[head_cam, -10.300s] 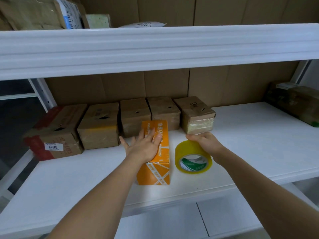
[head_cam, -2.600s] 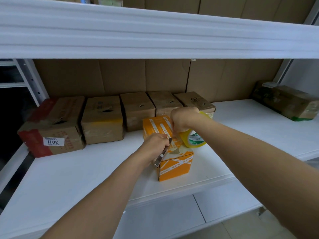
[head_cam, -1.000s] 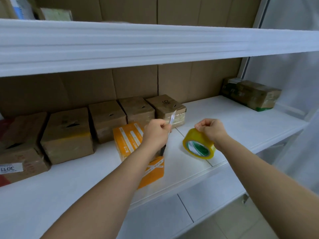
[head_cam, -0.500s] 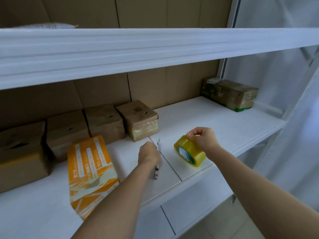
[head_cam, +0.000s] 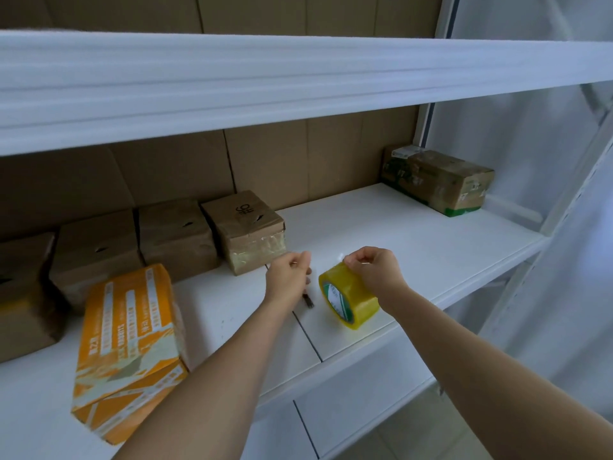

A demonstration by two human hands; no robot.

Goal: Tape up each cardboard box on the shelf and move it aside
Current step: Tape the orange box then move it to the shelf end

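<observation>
Orange box point(head_cam: 127, 353), taped, now lies at the left on the shelf point(head_cam: 414, 240), released. Left hand point(head_cam: 288, 277) has set a small cutter point(head_cam: 307, 298) down, fingers curled, apparently pinching nothing. Right hand point(head_cam: 373, 270) grips the tape roll point(head_cam: 348, 295), previously farther right. The next brown box point(head_cam: 247, 230) awaits.

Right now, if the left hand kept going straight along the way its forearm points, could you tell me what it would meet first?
Probably the taped brown cardboard box just beyond the left hand; depth is uncertain, so it might slip past the box's right corner toward the cardboard backing.
</observation>
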